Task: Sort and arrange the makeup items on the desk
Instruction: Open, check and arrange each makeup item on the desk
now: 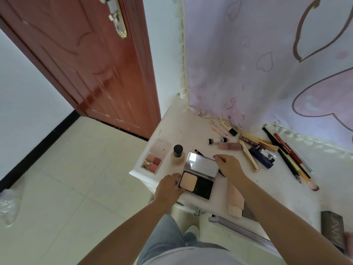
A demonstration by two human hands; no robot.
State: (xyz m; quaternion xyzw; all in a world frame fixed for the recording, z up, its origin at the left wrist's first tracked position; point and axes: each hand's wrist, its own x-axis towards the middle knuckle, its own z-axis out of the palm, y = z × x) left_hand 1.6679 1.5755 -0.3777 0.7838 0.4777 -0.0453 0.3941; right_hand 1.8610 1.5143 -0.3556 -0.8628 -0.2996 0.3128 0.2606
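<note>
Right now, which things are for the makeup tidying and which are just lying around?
For the tidying:
- open powder compact, held by left hand and right hand
- foundation bottle
- four-colour palette
- gold tube
- pencils
- brush

Just lying around:
- red door
- curtain
- plastic wrap on the floor

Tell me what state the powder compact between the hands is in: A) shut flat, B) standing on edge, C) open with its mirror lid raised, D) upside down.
C: the powder compact lies open on the desk, mirror lid raised, pale powder pan showing.
</note>
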